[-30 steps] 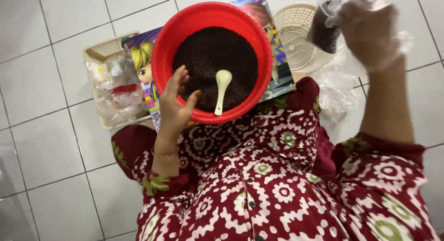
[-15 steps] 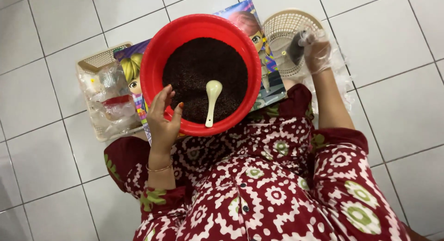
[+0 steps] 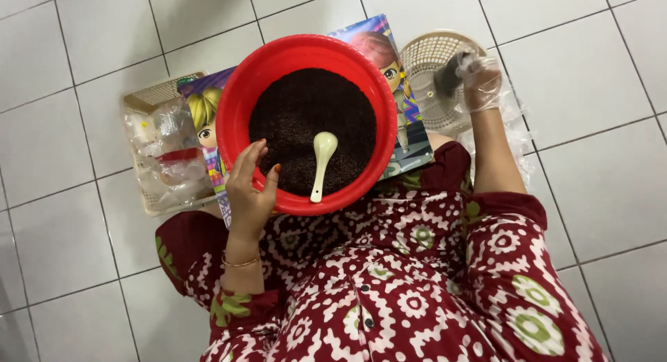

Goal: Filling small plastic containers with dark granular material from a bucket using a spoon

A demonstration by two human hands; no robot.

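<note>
Bowl position: the red bowl of dark granules rests on the lap, over a colourful picture book, with a pale spoon lying inside. We see the left hand gripping the near rim, fingers curled over it. The right hand, in a clear glove, is clenched on a small dark bag over the round white basket. Risk, in our judgement: 1 hand steadies a full bowl on an uneven lap, so a tilt could spill granules onto the tiled floor. The rectangular tray of plastic bags crowds the left side.
</note>
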